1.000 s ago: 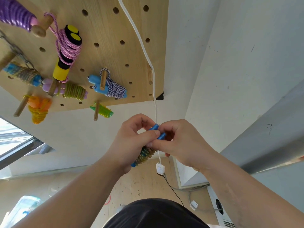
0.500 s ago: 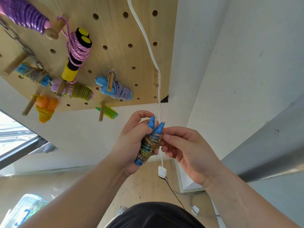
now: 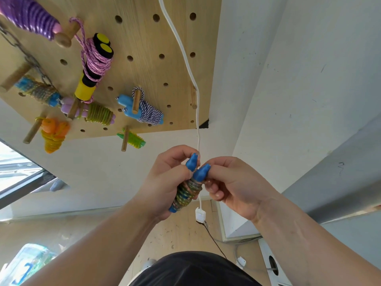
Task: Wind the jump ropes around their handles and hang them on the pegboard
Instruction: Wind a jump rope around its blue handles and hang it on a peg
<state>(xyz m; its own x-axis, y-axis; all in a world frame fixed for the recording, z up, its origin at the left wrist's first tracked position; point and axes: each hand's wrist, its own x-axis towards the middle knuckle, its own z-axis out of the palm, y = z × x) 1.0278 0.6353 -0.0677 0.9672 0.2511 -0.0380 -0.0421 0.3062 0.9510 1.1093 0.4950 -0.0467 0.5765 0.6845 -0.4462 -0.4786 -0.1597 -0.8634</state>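
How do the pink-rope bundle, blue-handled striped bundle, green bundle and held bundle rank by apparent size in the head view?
1. pink-rope bundle
2. blue-handled striped bundle
3. green bundle
Unranked: held bundle; it looks between the first two, but sits nearer the camera.

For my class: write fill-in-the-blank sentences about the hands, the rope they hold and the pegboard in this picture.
Both the left hand and the right hand hold one wound jump rope, whose handles are ___. On the pegboard, the pink rope is wound around handles with ___ end caps. A ___ cable hangs down in front of the pegboard.
Missing words: blue, yellow, white.
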